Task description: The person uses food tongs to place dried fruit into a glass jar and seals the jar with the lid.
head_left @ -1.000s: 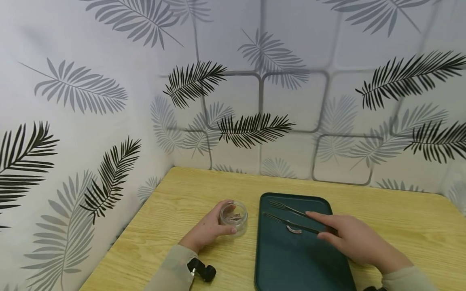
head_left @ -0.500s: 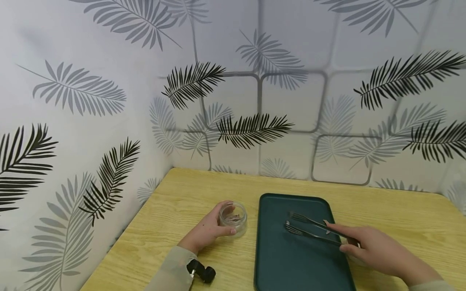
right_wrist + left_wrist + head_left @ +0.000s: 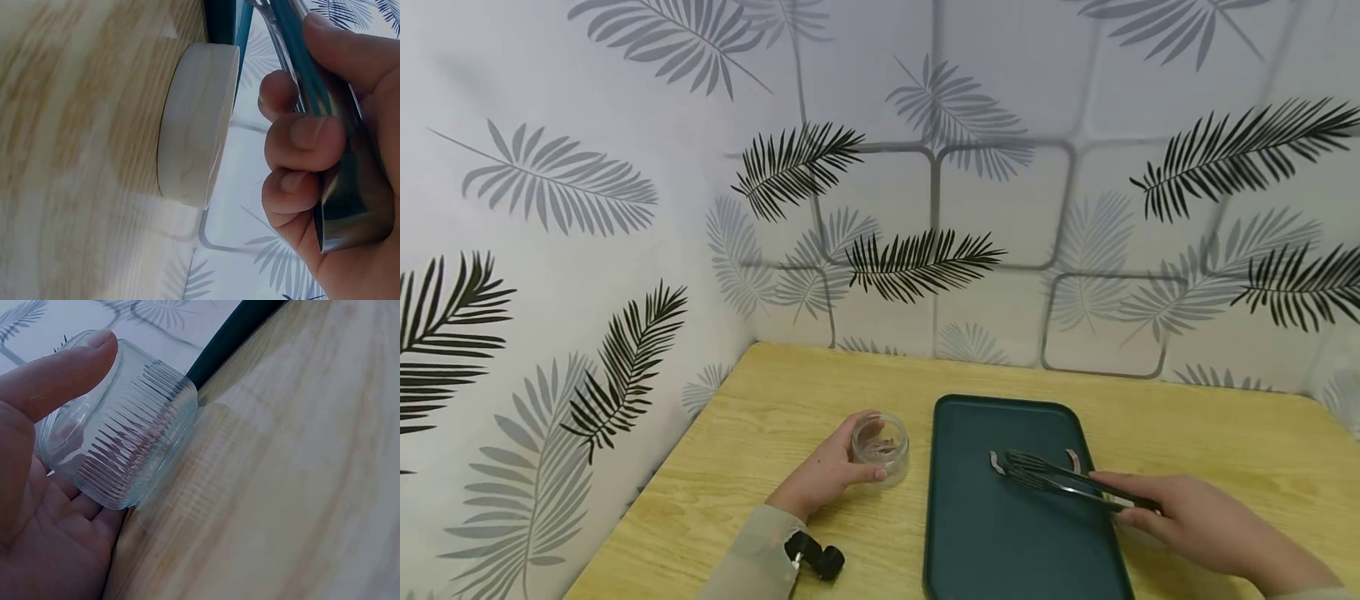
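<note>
My left hand [image 3: 831, 471] holds a clear glass jar [image 3: 891, 475] around its side, thumb toward the front. Ribbed walls show in the left wrist view, and reddish-brown shreds [image 3: 140, 440] lie at the jar's bottom. In my right hand [image 3: 1187, 517] are metal tongs [image 3: 1075, 487] with fork-like ends, gripped between thumb and fingers. The tong ends are low over the dark green tray [image 3: 1000, 550], right beside a thin curved pale-pink strip [image 3: 996, 462]. A second such strip [image 3: 1072, 460] lies near the tray's right edge, just behind the tongs.
A short round pale wood-grained piece [image 3: 197, 125] stands on the table near the tray, below my right hand. The wood-grain table [image 3: 820, 375] meets leaf-patterned walls [image 3: 880, 325] at the back and left. A black wrist mount [image 3: 815, 557] sits on my left sleeve.
My right hand has moved right and nearer to me, drawing the tong ends back to the left strip. The right-hand strip has come into view. My left hand and the jar stay put.
</note>
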A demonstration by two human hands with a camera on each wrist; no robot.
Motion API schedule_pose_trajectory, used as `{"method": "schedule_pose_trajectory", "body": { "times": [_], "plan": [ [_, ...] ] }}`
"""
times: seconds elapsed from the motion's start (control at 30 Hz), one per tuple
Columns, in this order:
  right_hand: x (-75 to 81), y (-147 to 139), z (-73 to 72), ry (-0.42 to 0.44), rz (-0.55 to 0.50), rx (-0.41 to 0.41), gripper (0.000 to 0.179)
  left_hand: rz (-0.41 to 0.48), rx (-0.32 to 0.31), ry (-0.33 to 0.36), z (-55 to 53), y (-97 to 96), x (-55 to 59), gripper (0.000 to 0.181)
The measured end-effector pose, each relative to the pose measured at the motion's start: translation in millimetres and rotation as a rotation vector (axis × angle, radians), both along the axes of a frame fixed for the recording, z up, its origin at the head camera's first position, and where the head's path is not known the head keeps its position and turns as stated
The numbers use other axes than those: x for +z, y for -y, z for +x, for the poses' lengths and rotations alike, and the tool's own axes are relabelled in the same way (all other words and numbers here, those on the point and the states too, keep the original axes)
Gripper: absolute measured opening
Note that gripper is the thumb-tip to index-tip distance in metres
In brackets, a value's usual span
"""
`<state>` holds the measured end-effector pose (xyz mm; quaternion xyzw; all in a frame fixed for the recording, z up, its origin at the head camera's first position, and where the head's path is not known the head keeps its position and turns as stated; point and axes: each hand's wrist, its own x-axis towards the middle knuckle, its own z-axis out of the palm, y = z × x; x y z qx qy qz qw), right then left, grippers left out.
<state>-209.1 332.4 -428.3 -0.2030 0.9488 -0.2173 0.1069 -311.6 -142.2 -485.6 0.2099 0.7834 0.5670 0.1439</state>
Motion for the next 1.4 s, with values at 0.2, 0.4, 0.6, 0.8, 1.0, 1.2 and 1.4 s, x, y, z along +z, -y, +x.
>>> {"method": "schedule_pose_trajectory", "body": {
  "times": [0.2,0.4,0.6,0.8,1.0,1.2,1.4],
  "plan": [
    [-1.3,-0.7,-0.5,-0.014,0.018,0.016,0.050,-0.001,0.003,0.007,0.3,-0.5,1.7,0.083],
    [-3.3,-0.2,-0.3,-0.044,0.012,0.006,0.048,0.005,0.002,-0.001,-0.4,-0.1,1.5,0.082],
    [-2.3,-0.4,0.2,-0.078,-0.034,0.034,0.048,0.010,0.000,-0.003,-1.0,-0.3,1.1,0.084],
    [0.6,4.7,-0.3,-0.112,-0.030,0.052,0.048,0.002,0.001,0.003,-1.0,-0.4,0.6,0.082],
    [6.8,13.2,-0.5,-0.153,-0.023,0.068,0.051,0.005,0.000,0.001,-1.4,-0.6,0.2,0.081],
    [16.0,25.5,-0.2,-0.204,-0.024,0.064,0.051,0.011,-0.003,0.010,-0.4,-0.6,1.4,0.082],
    [21.8,36.5,-2.2,-0.221,-0.037,0.101,0.050,0.006,0.000,0.017,-0.8,-0.5,1.3,0.081]
  ]
}}
